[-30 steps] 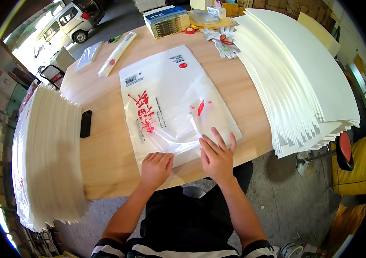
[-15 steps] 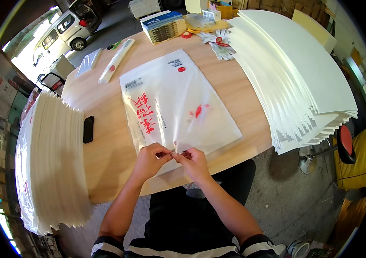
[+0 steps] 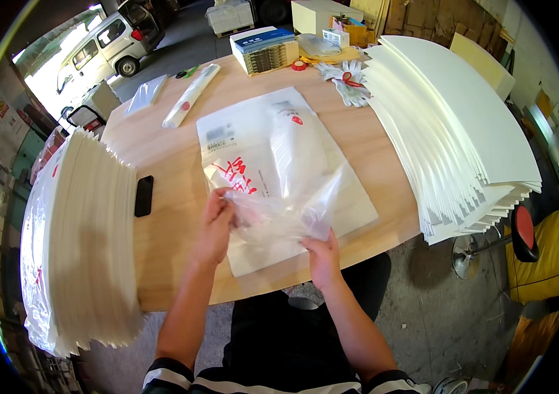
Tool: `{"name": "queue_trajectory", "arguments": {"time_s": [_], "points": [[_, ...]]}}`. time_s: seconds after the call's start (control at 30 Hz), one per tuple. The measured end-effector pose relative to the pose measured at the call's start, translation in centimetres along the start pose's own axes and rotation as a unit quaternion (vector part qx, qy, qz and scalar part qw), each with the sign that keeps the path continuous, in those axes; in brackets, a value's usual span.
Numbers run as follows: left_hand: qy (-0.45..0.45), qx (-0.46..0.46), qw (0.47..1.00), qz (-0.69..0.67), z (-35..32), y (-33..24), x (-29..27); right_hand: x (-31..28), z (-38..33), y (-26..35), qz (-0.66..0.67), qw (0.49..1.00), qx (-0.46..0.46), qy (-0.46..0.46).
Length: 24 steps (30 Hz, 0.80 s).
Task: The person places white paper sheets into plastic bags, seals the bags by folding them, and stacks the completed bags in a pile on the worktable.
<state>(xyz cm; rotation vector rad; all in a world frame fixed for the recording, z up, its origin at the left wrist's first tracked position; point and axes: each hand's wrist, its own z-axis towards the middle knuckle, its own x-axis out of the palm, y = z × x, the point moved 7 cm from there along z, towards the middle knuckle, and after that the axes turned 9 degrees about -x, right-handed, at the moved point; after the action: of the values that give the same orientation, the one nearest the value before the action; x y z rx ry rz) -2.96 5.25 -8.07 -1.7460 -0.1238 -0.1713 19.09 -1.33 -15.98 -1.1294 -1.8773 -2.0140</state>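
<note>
A clear plastic bag point(image 3: 296, 154) with red and black print is spread on the wooden table point(image 3: 171, 262) in front of me. Its near part is lifted and crumpled, with the mouth pulled apart. The left edge of that mouth is pinched in my left hand point(image 3: 215, 228). My right hand point(image 3: 323, 258) grips the opposite edge, thumb on top. White sheet material point(image 3: 253, 257) shows beneath and through the film; whether it lies inside or under the bag I cannot tell.
A tall stack of white sheets point(image 3: 96, 243) stands left, beside a black phone point(image 3: 144, 196). Fanned white sheets point(image 3: 483, 131) fill the right side. Farther back lie a plastic roll point(image 3: 191, 95), scissors point(image 3: 186, 72), a box point(image 3: 264, 51), red tape point(image 3: 299, 65) and gloves point(image 3: 348, 82).
My hands have moved apart from where they met at the bag's near edge. The film between them is now raised and pulled open, baring white material near me. The view has shifted slightly.
</note>
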Motion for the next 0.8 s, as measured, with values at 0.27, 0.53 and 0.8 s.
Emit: {"name": "queue_trajectory", "arguments": {"time_s": [0.27, 0.53, 0.8], "points": [[-0.014, 0.085, 0.891, 0.445, -1.4, -1.3, 1.4, -1.2, 3.7, -1.4, -0.322, 0.941, 0.009, 0.102], [-0.023, 0.112, 0.92, 0.375, -3.8, -3.2, -3.3, -7.7, 4.9, 3.2, -0.072, 0.992, -0.036, -0.093], [0.276, 0.117, 0.794, 0.529, -8.8, -4.1, 6.6, -0.8, 2.1, 5.1, -0.114, 0.987, 0.012, 0.112]]}}
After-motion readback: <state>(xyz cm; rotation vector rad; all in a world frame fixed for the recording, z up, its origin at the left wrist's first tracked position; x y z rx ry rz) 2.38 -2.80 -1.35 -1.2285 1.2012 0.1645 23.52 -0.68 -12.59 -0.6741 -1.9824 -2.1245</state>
